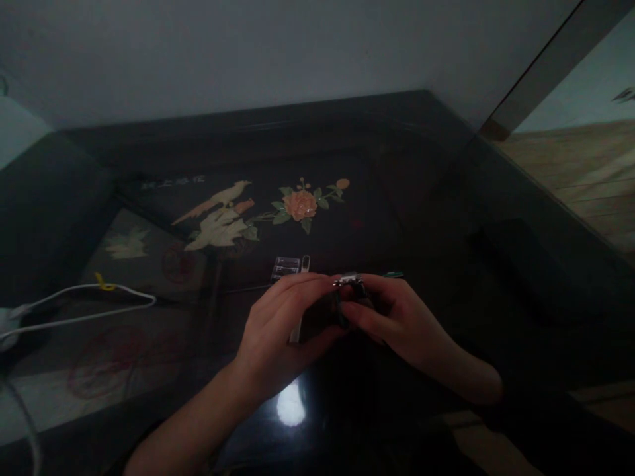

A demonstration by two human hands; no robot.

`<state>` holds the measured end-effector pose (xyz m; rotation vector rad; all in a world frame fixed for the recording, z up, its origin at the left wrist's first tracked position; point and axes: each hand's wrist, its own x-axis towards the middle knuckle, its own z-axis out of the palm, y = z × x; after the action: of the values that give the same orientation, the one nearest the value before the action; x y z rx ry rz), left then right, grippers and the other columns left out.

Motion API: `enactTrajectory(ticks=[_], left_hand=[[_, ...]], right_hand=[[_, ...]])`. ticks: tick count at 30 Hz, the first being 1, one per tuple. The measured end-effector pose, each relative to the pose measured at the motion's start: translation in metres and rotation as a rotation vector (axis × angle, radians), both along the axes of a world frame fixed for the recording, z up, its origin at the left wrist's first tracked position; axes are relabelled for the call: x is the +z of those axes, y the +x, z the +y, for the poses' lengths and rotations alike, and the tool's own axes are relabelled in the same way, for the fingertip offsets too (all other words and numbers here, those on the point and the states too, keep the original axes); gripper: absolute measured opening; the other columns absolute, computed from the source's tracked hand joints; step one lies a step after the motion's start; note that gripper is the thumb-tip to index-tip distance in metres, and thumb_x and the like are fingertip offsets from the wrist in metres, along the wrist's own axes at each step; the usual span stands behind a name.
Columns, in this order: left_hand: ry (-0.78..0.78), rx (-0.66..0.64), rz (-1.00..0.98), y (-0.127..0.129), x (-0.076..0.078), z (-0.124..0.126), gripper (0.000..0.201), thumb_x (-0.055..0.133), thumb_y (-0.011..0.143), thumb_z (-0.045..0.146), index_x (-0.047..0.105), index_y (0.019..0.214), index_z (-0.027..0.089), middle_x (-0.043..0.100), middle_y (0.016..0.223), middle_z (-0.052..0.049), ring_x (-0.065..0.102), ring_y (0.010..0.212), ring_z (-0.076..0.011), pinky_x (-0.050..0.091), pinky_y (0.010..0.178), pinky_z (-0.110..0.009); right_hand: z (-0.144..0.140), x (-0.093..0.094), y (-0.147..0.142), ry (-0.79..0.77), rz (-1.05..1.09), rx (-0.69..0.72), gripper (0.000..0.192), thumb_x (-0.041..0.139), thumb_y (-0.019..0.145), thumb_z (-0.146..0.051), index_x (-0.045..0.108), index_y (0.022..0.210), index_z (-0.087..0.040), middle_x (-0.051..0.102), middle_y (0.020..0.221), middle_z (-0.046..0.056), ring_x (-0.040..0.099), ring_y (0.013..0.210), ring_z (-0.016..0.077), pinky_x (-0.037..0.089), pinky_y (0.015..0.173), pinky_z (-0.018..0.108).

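The person's left hand (278, 317), nearest the camera, was loosely curled, its thumb and forefinger meeting a small silvery-and-black piece (350, 279), though whether they gripped it could not be told. The right hand (401, 314), nearly closed, pinched that piece between thumb and fingers over the glossy black counter (421, 198). With the dim light and covering fingers hiding detail, a light, steady pinch seemed wise, kept apart from the clear compartmented plastic case (286, 266) and slim pale stick (305, 262) beyond.
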<state>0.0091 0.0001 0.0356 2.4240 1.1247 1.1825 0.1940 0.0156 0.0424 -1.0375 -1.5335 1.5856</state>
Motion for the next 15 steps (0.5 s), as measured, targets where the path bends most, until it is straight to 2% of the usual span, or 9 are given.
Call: enactTrajectory(ticks=[4, 11, 15], left_hand=[[0.009, -0.001, -0.005, 0.0003, 0.0016, -0.0004, 0.032, 0.070, 0.082, 0.018, 0.059, 0.111, 0.015, 0.071, 0.102, -0.009, 0.066, 0.099, -0.0199, 0.055, 0.088, -0.029], [0.055, -0.006, 0.017, -0.0010, -0.0007, 0.0002, 0.032, 0.071, 0.081, 0.018, 0.059, 0.111, 0.014, 0.072, 0.101, -0.010, 0.066, 0.098, -0.0198, 0.054, 0.089, -0.030], [0.027, 0.009, 0.007, -0.0002, -0.0001, -0.0013, 0.034, 0.070, 0.081, 0.018, 0.060, 0.113, 0.018, 0.073, 0.100, -0.008, 0.068, 0.094, -0.0207, 0.056, 0.085, -0.032]], right_hand=[[0.0004, 0.0011, 0.0000, -0.007, -0.008, -0.002, 0.012, 0.063, 0.080, -0.029, 0.059, 0.077, -0.017, 0.053, 0.065, -0.004, 0.044, 0.056, 0.0087, 0.037, 0.050, 0.020], [0.0009, 0.0000, 0.0000, -0.028, -0.024, 0.000, 0.017, 0.065, 0.079, -0.032, 0.058, 0.077, -0.018, 0.051, 0.065, -0.004, 0.044, 0.056, 0.0092, 0.038, 0.050, 0.021], [0.0007, -0.0005, 0.0002, 0.008, -0.039, 0.000, 0.017, 0.065, 0.080, -0.033, 0.059, 0.077, -0.017, 0.055, 0.069, -0.002, 0.049, 0.061, 0.0107, 0.042, 0.055, 0.021]])
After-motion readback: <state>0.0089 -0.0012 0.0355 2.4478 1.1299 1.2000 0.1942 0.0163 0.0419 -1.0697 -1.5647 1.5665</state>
